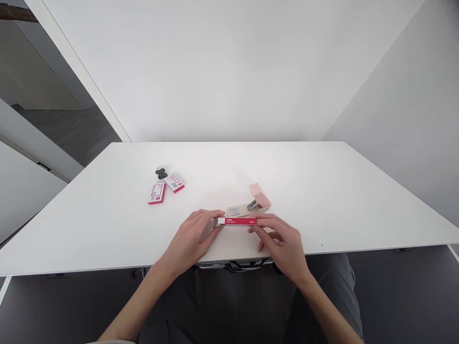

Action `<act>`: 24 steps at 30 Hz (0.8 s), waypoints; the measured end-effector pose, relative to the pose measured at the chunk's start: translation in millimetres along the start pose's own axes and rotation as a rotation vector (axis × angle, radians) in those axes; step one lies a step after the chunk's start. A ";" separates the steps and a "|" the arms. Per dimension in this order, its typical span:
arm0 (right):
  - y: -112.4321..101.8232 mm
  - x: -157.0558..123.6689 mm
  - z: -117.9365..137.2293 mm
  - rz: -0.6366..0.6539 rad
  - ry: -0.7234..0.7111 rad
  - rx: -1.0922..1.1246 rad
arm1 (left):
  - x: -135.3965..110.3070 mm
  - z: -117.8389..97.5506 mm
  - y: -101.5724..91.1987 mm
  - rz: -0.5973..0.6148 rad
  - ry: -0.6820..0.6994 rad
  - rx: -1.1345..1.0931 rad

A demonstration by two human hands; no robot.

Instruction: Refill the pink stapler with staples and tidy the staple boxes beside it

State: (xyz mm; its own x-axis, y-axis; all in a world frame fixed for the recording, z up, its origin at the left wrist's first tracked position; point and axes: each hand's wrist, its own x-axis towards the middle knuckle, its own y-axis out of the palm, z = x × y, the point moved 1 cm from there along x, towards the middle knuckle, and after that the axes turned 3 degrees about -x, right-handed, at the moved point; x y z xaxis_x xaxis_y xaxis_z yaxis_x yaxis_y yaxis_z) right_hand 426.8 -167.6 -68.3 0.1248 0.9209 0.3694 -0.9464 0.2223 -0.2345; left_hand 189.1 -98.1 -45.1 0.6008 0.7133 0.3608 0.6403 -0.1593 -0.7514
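Note:
Between my two hands is a slim red and white staples box, held level above the table's front part with its red side toward me. My left hand pinches the box's white left end between thumb and fingers. The right end sits in the fingers of my right hand. Just behind the box lies a stapler with a cream base. Its pink top is swung up at the right, and the metal staple channel shows. What is inside the box is hidden.
Two more red and white boxes lie on the left of the white table. Behind them is a small black object, perhaps a staple remover. A white wall stands along the table's back edge.

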 end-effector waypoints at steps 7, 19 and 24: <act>0.7 -9.5 -5.7 -0.054 -0.195 -0.168 | 1.6 1.8 2.7 0.043 0.057 0.019; 12.2 -4.5 5.2 -0.089 -0.432 -0.455 | 3.7 1.1 5.2 0.043 0.051 0.003; 24.9 15.2 22.5 -0.053 -0.396 -0.420 | 3.5 -0.7 2.0 0.056 -0.020 -0.075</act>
State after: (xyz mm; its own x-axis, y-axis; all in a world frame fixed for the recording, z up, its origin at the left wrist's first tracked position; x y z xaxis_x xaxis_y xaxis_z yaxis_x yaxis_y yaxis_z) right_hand 398.4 -155.3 -48.4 -0.0292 0.7329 0.6797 -0.7326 0.4469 -0.5134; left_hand 192.8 -96.4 -44.9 0.6275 0.7154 0.3073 0.6404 -0.2498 -0.7263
